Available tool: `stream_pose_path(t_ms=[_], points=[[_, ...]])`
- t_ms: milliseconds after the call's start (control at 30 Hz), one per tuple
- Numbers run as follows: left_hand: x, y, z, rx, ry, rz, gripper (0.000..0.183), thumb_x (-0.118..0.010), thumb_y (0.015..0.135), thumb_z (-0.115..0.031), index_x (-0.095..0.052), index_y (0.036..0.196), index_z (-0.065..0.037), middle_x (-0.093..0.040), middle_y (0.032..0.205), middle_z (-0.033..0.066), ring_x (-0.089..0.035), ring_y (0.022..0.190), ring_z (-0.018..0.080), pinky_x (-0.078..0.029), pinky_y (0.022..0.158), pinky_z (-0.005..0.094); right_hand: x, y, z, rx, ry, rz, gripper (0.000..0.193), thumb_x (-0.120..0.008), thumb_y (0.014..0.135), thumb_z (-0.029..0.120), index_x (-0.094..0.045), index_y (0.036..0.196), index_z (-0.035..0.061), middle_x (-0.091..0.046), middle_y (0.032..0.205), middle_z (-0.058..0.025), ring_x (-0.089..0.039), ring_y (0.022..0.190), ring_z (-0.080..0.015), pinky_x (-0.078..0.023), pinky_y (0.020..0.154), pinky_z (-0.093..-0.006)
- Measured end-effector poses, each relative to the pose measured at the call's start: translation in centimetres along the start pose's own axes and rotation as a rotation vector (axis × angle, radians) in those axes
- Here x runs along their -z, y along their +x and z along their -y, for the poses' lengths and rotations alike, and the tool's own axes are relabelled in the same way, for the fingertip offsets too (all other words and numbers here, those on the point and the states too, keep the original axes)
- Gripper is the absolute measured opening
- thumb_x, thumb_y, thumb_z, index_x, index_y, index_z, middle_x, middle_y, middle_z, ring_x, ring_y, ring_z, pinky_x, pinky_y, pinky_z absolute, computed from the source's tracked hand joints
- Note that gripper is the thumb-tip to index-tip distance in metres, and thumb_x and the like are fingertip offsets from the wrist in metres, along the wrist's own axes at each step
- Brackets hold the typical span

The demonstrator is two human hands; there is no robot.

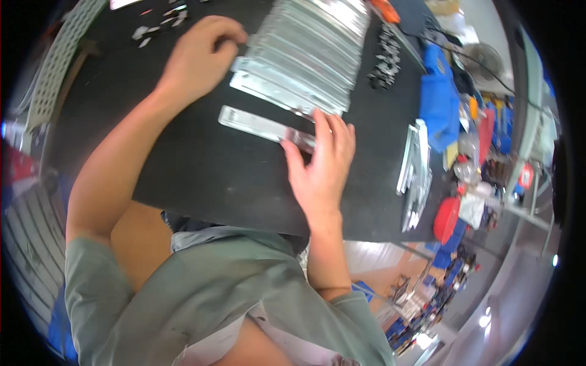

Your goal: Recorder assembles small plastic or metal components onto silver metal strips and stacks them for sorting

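Observation:
A long, shiny metal strip [253,124] lies at a slant across the black table. My right hand [323,155] grips its right end, thumb on the near edge and fingers over the far edge. Just beyond it, many similar metal strips [305,55] are laid side by side in a row. My left hand [204,58] is at the left edge of that row, its fingers curled toward the thumb. Whatever may be between those fingertips is too small to tell.
Small black and silver parts lie in a pile [386,58] right of the row, and loose pieces [162,25] at the far left. More metal strips [415,174] rest by the table's right edge. Blue bins [438,104] stand beyond it. A perforated pale rail [58,76] runs along the left.

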State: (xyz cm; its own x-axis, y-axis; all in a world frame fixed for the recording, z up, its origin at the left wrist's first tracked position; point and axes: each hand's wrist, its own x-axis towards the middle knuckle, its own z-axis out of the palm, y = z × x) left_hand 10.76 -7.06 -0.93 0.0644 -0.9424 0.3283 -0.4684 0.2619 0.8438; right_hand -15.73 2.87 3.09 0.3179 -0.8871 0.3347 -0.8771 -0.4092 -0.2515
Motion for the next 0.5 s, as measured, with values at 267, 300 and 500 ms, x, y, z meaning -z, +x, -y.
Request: stream_pose_path(t_ms=[267, 300, 500], points=[[2.0, -0.4, 0.8, 0.103, 0.021, 0.059, 0.014, -0.057, 0.096, 0.002, -0.068, 0.105, 0.000, -0.065, 0.126, 0.0085, -0.061, 0.120, 0.0184, -0.046, 0.103, 0.0301, 2.2, 1.7, -3.1, -0.245, 0.290, -0.034, 0.080, -0.082, 0.086, 0.028, -0.045, 0.147, -0.0070, -0.051, 0.144, -0.0297, -0.047, 0.137, -0.0460, -0.036, 0.118, -0.0531], [1.8, -0.4, 0.5, 0.102, 0.012, 0.046, 0.014, -0.057, 0.096, 0.002, -0.068, 0.105, 0.000, -0.065, 0.126, 0.0085, -0.061, 0.120, 0.0184, -0.046, 0.103, 0.0301, 4.1, 1.6, -4.9, -0.354, 0.160, -0.119, 0.075, -0.081, 0.087, 0.025, -0.048, 0.145, -0.0076, -0.053, 0.143, -0.0289, -0.050, 0.135, -0.0453, -0.040, 0.116, -0.0480], [1.3, 0.0, 0.0, 0.016, 0.048, 0.034, 0.013, -0.057, 0.094, 0.003, -0.067, 0.102, 0.001, -0.064, 0.123, 0.0079, -0.063, 0.112, 0.0191, -0.047, 0.097, 0.0291, 10.1, -1.6, -24.2, -0.705, -0.505, -0.086, 0.087, -0.090, 0.076, 0.041, -0.054, 0.135, -0.0115, -0.061, 0.128, -0.0318, -0.057, 0.123, -0.0468, -0.045, 0.107, -0.0509]])
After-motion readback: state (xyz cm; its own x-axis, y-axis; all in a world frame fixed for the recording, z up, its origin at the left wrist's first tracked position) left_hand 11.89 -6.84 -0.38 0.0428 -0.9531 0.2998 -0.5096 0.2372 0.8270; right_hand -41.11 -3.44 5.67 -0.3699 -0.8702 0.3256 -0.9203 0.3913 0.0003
